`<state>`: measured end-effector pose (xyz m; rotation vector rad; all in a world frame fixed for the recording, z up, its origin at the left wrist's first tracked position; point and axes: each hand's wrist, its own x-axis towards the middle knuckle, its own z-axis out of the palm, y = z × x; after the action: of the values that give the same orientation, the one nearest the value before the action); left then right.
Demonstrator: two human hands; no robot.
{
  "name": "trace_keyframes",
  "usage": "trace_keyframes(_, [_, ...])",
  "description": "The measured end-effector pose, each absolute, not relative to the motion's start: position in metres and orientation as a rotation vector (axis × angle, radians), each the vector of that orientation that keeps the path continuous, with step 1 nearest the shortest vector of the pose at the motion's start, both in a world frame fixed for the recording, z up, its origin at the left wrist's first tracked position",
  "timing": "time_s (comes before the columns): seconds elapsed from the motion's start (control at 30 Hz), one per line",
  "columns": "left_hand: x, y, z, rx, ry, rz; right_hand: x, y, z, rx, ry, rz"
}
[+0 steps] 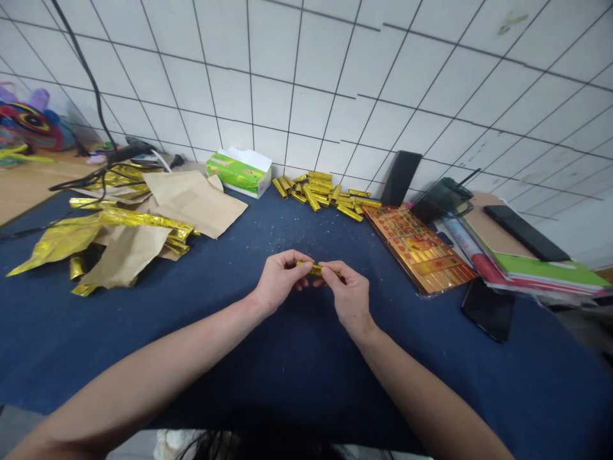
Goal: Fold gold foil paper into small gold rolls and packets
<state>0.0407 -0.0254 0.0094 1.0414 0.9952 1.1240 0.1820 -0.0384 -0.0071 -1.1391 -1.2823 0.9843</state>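
Note:
A small gold foil roll (316, 270) is held level between both hands, above the middle of the dark blue cloth (297, 345). My left hand (283, 276) pinches its left end between thumb and fingers. Its right end is in the grip of my right hand (348, 291), with the thumb on the near side. Fingers hide both ends of the roll. Beyond the hands, near the wall, lies a loose heap of several gold rolls (320, 189).
Brown paper (196, 201) and gold foil sheets (62, 239) lie left, with black cables. A green tissue box (239, 171) stands by the tiled wall. At right are an orange-gold packet (421, 249), a dark mug (438, 199), stacked books (531, 262) and a phone (488, 310).

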Motion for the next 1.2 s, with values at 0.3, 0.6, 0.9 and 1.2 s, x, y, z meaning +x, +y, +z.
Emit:
trace_keyframes(0.3, [0.0411,-0.0248,0.0081,1.058,1.037,1.164,0.1793,-0.0386,-0.0057,-1.164,-1.255,1.039])
trace_keyframes(0.6, [0.0416,-0.0248,0.0084,1.053,1.031,1.185,0.1805,-0.0379,-0.0103,-1.148,-1.179,1.059])
trace_keyframes(0.9, [0.0419,-0.0246,0.0079,1.047,0.998,1.109,0.1805,-0.0363,-0.0116,-1.158,-1.151,1.055])
trace_keyframes(1.2, [0.0413,-0.0242,0.0051,1.048,1.012,1.12,0.1795,-0.0374,-0.0082,-1.164,-1.18,1.067])
